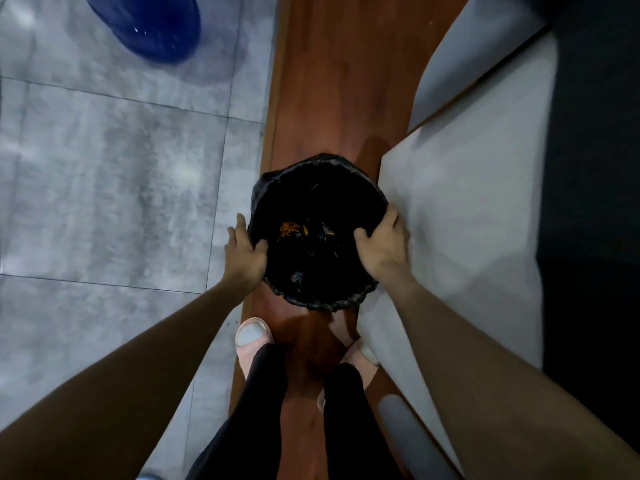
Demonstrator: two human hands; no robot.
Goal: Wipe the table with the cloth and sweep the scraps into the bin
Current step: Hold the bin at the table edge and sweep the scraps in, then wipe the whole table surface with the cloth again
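A round bin (304,174) lined with a black bag stands on a brown wooden strip of floor, in the middle of the head view. Orange scraps (290,229) and dark bits lie at its bottom. My left hand (244,252) grips the bin's left rim, thumb inside. My right hand (382,245) grips the right rim, thumb inside too. No cloth is in view.
A pale grey surface (467,209) runs along the right, touching the bin. Grey floor tiles (110,188) spread to the left. A blue container (152,26) sits at the top left. My feet in pink slippers (251,336) stand just behind the bin.
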